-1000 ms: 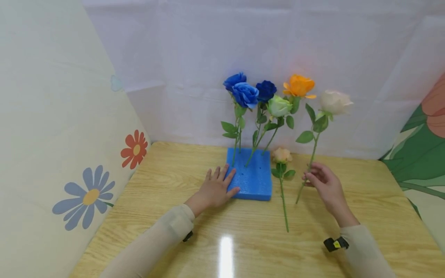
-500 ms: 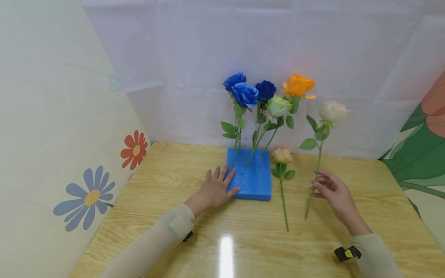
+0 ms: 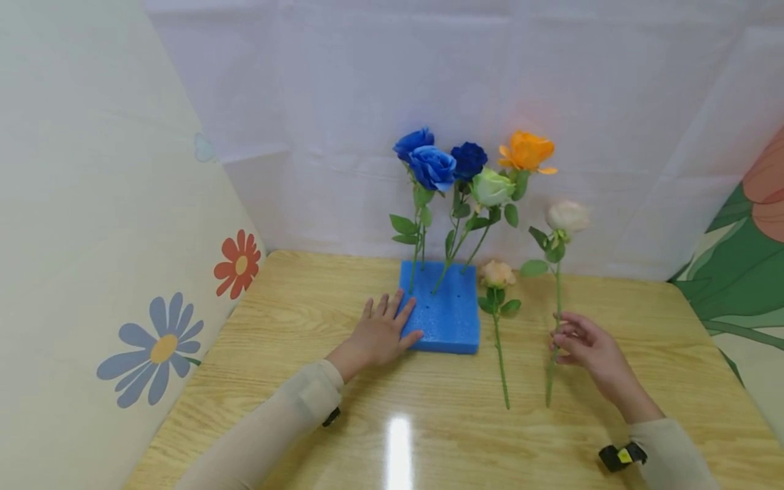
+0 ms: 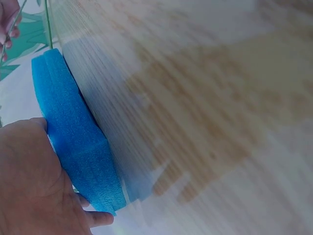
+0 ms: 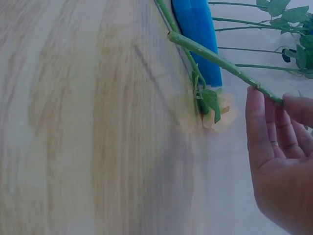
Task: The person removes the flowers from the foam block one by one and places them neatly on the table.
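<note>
My right hand (image 3: 597, 357) pinches the green stem of a pale pink rose (image 3: 567, 216) between thumb and fingers. The stem's cut end (image 5: 172, 37) points away from the palm in the right wrist view. With fingers spread, my left hand (image 3: 381, 335) rests on the left side of a blue foam block (image 3: 450, 320). Blue roses (image 3: 432, 167), a pale green rose (image 3: 492, 187) and an orange rose (image 3: 527, 151) stand above the block, several stems set in its back half. Small holes show in the foam's top. A peach rose (image 3: 497, 273) lies on the table between the block and my right hand.
The wooden table (image 3: 294, 306) meets a white cloth backdrop (image 3: 343, 122) at its far edge. Panels with printed flowers (image 3: 162, 348) flank it on the left and right. The standing blooms rise close before the backdrop.
My right hand has drawn back toward me and slightly right, bringing the pale pink rose lower, and its stem stands more upright. My left hand stays on the foam block.
</note>
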`<control>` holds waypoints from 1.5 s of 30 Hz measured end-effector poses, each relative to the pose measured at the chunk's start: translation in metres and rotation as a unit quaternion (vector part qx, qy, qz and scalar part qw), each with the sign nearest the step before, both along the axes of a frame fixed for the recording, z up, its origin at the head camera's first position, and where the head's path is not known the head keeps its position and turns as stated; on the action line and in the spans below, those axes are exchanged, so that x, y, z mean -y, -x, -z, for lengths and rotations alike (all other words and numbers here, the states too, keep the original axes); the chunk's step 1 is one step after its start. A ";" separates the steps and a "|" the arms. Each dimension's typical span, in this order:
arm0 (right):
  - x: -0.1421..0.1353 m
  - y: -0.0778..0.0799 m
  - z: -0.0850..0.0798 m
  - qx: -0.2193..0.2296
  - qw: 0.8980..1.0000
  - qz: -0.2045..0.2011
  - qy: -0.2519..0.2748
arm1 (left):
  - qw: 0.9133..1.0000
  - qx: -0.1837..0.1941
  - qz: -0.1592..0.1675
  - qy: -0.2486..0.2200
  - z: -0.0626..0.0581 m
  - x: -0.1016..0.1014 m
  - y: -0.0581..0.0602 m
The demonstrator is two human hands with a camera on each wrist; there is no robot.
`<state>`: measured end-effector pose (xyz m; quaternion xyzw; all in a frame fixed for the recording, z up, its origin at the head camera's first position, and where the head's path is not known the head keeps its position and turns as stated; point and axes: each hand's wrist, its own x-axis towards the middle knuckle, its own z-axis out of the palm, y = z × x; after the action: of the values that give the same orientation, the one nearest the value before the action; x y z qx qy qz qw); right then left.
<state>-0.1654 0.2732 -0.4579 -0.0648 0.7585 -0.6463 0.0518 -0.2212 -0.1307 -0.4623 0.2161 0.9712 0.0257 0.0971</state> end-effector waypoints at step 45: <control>-0.016 -0.002 0.033 0.105 0.994 -0.013 -0.024 | 1.000 -0.010 0.005 -0.001 0.000 0.000 -0.001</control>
<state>-0.1634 0.2892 -0.4908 -0.0052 0.7631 -0.6305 0.1417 -0.2205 -0.1305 -0.4626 0.2217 0.9709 0.0238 0.0876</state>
